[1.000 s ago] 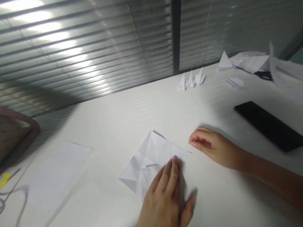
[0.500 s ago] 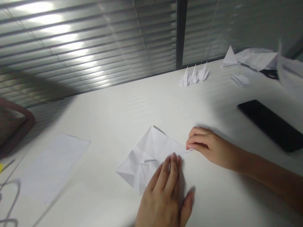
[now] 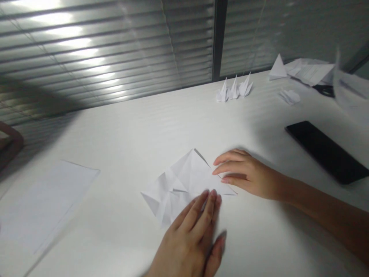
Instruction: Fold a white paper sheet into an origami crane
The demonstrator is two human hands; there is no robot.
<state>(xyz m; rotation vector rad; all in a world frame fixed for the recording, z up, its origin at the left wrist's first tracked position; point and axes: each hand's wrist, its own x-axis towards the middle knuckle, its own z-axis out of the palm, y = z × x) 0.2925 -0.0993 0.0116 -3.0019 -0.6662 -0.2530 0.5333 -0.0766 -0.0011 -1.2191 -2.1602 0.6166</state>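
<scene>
A creased sheet of white paper [image 3: 178, 179], partly folded, lies on the white table with one narrow point toward the right. My left hand [image 3: 188, 234] rests flat over its lower edge, fingers stretched out and pressing on it, hiding part of the sheet. Over the paper's right side is my right hand [image 3: 242, 171], its fingers spread a little and the fingertips at the edge near that point. Nothing shows between the right fingers.
A flat paper sheet [image 3: 49, 204] lies at left. Three small folded paper figures [image 3: 235, 90] stand at the back. Farther right are a folded paper piece [image 3: 289, 96], loose papers [image 3: 311, 71], black scissors [image 3: 325, 90] and a black phone [image 3: 328, 152]. Window blinds [image 3: 115, 46] border the table.
My right hand has let go of the paper's right point, opened its fingers and moved slightly left over the edge. The paper has turned a little clockwise under my left hand.
</scene>
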